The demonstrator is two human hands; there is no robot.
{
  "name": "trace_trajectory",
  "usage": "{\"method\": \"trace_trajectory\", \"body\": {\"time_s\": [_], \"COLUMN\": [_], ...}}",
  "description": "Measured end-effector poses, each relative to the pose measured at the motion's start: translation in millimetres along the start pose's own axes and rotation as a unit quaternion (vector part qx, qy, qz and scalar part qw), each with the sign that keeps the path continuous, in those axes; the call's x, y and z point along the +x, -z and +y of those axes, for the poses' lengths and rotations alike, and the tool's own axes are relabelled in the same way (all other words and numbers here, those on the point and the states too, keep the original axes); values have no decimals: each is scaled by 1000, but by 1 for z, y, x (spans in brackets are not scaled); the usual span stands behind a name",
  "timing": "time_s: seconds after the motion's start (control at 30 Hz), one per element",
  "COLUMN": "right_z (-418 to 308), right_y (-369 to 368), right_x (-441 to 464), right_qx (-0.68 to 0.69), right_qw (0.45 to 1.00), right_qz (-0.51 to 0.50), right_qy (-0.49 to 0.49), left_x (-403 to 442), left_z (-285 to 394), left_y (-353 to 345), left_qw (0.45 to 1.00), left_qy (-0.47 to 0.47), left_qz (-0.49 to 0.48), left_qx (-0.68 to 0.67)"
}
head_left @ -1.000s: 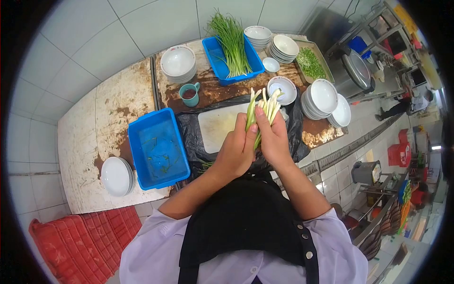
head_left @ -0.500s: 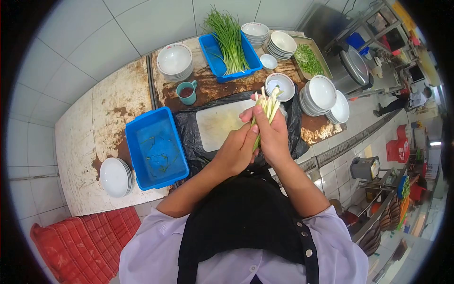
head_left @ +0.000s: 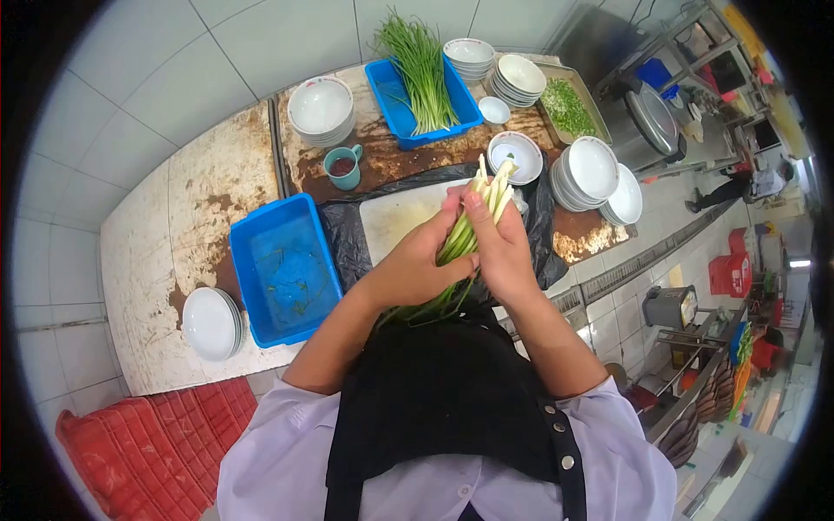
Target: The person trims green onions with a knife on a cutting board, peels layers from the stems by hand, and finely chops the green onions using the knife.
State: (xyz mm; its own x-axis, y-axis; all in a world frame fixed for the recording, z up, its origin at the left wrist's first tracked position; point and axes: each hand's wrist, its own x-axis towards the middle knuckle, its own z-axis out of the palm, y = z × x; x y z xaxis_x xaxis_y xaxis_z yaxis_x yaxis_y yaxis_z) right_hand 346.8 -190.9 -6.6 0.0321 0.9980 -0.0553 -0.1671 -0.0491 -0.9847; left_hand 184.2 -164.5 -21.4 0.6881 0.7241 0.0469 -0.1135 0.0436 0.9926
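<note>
A bunch of spring onions is held in front of my apron, white ends pointing up and away, green leaves hanging back toward me. My left hand is closed around the stems from the left side. My right hand grips the bunch near the white ends, its thumb lying along them. Behind the hands a white cutting board rests on a black plastic sheet; the hands hide its right part. A white bowl sits just beyond the white ends.
A blue tub with leaf scraps stands left. Another blue tub holds more spring onions at the back. Around them are a teal mug, stacked bowls, stacked plates and a tray of chopped greens. A person is far right.
My left hand has shifted left and slightly toward me, its fingers now farther along the bunch. More of the green stems and leaves shows between and below my hands.
</note>
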Motion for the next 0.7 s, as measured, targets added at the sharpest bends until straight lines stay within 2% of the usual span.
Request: {"method": "trace_trajectory", "body": {"time_s": [0.03,0.13,0.17,0.27,0.3,0.33,0.4,0.53,0.63,0.7], "right_z": [-12,-16,-13,-10,-17,-23,-32,-50,-46,-44], "right_y": [2,6,8,21,23,31,46,43,43,46], "right_x": [-2,1,3,17,19,23,27,28,30,31], "right_qx": [-7,-49,-66,3,105,99,87,-93,-21,-32], "right_qw": [999,998,997,998,992,991,984,988,993,990], "right_qz": [-5,-23,-29,-24,-36,-68,-132,-72,-55,-56], "right_qy": [-32,-44,-36,66,53,64,86,104,106,129], "left_x": [0,-1,-1,1,0,-1,-1,-3,-3,-4], "left_z": [3,3,1,-3,-4,-4,-4,9,5,4], "left_y": [1,-6,-9,-12,-11,-10,-9,-6,-1,0], "left_qw": [995,989,992,994,995,995,995,971,953,952], "left_qy": [72,100,75,6,-11,-27,1,65,79,79], "left_qz": [-42,-31,-4,44,40,35,31,-9,-13,-6], "left_qx": [-62,-105,-104,-97,-93,-89,-91,-231,-292,-296]}}
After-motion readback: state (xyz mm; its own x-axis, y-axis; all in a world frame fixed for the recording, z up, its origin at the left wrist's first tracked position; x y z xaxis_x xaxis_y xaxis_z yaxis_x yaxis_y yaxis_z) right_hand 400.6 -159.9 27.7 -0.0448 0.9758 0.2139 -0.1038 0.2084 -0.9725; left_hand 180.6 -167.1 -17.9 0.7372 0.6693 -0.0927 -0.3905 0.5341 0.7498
